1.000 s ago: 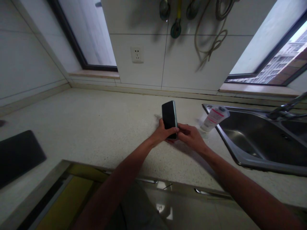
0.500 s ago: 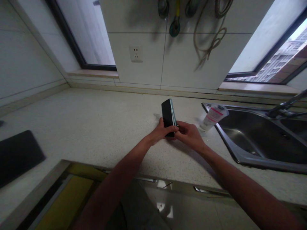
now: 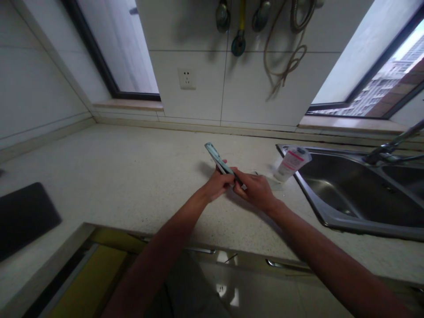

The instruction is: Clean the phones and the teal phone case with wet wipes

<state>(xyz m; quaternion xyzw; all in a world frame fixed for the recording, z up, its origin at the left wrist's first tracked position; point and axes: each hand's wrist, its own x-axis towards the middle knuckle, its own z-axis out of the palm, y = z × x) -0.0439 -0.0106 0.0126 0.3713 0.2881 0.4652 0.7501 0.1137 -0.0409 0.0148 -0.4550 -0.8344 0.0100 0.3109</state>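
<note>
Head view: one smartphone (image 3: 213,151) is held in both hands above the pale speckled countertop (image 3: 139,176), left of the sink. It is seen nearly edge-on, with its pale green side showing. The long axis runs diagonally: the far end points up and left, toward the wall, and the near end points down and right, into the right hand. A dark strip is visible along the lower part of the edge; whether it marks a separate layer cannot be told.

The left hand (image 3: 217,185) is clamped around the middle of the phone, thumb on the near side, fingertips showing beyond the far side. The right hand (image 3: 256,191) has thumb and fingers closed on the near end; the exact contact of the hidden fingers cannot be determined.

Containers noted: one clear plastic container (image 3: 291,165) with pinkish-red stripes, leaning in view to the right, beside the left rim of the sink. Its contents cannot be made out. The stainless-steel sink (image 3: 313,201) has two basins; the larger shows its steel floor with a bright reflection. A chrome faucet (image 3: 384,151) stands at the rear.
</note>
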